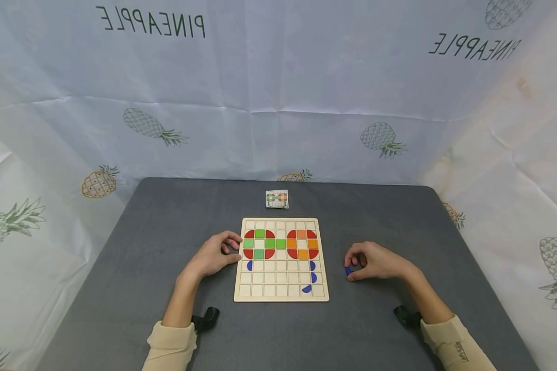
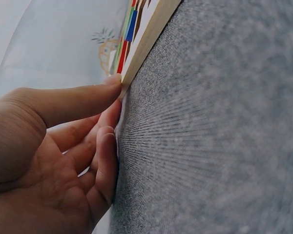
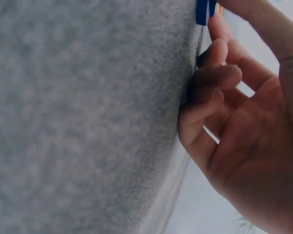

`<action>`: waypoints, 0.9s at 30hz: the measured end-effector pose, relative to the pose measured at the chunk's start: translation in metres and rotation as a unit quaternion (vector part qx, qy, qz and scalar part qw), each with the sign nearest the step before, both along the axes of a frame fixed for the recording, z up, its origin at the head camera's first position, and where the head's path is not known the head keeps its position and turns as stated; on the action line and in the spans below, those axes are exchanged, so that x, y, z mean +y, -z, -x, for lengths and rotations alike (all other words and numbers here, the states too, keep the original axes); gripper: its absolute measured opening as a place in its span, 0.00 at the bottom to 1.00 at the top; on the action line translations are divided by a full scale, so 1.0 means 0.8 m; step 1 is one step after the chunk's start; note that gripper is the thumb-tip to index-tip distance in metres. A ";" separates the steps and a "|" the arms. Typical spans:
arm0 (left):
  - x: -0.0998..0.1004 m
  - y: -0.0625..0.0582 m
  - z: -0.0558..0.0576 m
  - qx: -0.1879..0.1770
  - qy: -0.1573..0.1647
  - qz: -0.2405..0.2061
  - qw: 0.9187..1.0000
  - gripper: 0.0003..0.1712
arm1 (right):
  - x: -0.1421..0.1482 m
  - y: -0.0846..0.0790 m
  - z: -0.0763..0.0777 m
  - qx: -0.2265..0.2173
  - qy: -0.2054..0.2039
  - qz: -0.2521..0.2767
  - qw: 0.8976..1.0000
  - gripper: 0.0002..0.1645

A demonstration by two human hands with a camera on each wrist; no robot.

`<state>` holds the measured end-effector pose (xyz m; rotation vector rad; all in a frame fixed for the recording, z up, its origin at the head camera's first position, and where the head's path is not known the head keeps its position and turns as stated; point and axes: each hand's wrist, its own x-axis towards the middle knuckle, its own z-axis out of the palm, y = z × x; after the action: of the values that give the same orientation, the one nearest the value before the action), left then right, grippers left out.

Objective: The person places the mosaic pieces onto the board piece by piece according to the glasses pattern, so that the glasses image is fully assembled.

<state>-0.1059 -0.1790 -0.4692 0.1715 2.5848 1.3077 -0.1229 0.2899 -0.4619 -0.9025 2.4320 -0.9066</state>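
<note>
On the table lies a pale wooden grid board [image 1: 270, 279]. Red quarter-round pieces with green and orange squares form two round patterns in its upper part. Several blue half-round pieces [image 1: 313, 277] sit in its lower cells, at the left and right. My left hand [image 1: 210, 254] is at the board's left edge, thumb and index fingertips touching it, the other fingers loosely bent. Right of the board, my right hand [image 1: 376, 261] pinches a small blue piece [image 3: 202, 12] between thumb and index finger, low over the table. Fingers partly cover that piece's outline.
A small pattern card [image 1: 277, 199] lies behind the board on the grey table [image 1: 190, 206]. A pineapple-print curtain [image 1: 260, 134] hangs behind the table and at both sides. Black straps with dark devices [image 1: 206, 319] are at both wrists.
</note>
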 end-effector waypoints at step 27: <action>-0.002 0.000 -0.001 -0.001 0.005 -0.007 1.000 0.20 | -0.102 -0.036 0.022 -0.067 -0.057 0.049 0.995 0.13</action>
<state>-0.1052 -0.1803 -0.4695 0.1841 2.5696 1.3234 -0.1402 0.2084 -0.4328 -0.9720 2.2170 -1.0182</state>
